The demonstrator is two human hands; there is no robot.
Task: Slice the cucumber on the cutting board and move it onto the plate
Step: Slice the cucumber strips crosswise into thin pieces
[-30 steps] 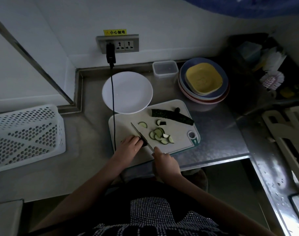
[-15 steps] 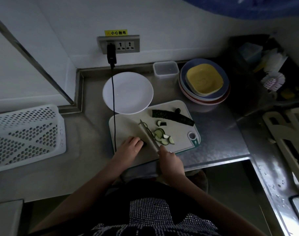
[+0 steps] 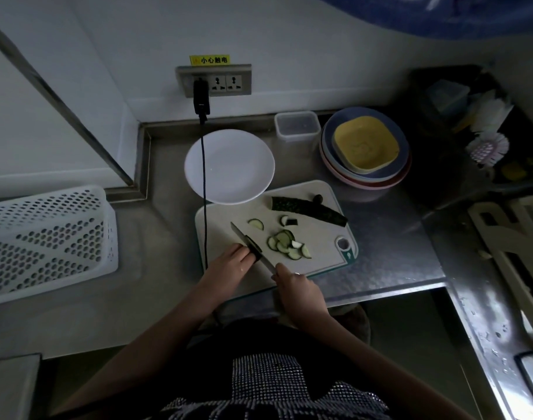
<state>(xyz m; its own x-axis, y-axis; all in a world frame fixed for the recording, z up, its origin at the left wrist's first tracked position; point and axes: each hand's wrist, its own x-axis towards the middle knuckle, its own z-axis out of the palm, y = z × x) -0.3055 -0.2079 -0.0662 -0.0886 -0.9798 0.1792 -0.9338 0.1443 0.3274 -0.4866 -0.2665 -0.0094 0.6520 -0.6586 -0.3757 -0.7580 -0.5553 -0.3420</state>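
The short dark-green cucumber stub (image 3: 254,249) I am cutting lies near the front left of the pale rectangular plastic cutting board (image 3: 320,241). My left hand (image 3: 229,265) presses down on it with curled fingers, so the piece cannot roll and my fingertips sit back from the edge. My right hand (image 3: 292,284) grips the handle of the slim steel kitchen knife (image 3: 250,245) at the board's front edge, and the blade runs diagonally away from me across the stub, right beside my left fingers. I judge this a cut in hand, with little of the stub left to hold.

The pale-green half-moon slices (image 3: 286,245) lie heaped just right of the blade, where they fall clear of the next stroke. The long uncut half of cucumber (image 3: 307,209) waits along the board's back edge, out of the knife's way, with a small dark end piece (image 3: 317,198) beside it. The round white ceramic plate (image 3: 229,166) holds no slices yet; it sits just behind the board's back left corner, its rim over that corner, a short carry for the slices.

All this rests on a dull stainless-steel counter (image 3: 395,262) in a dim corner. A black cable (image 3: 203,177) hangs from the wall socket (image 3: 213,80) across the plate. A white perforated basket (image 3: 47,241) stands at the left, stacked coloured bowls (image 3: 365,150) and a clear tub (image 3: 297,126) at the back.
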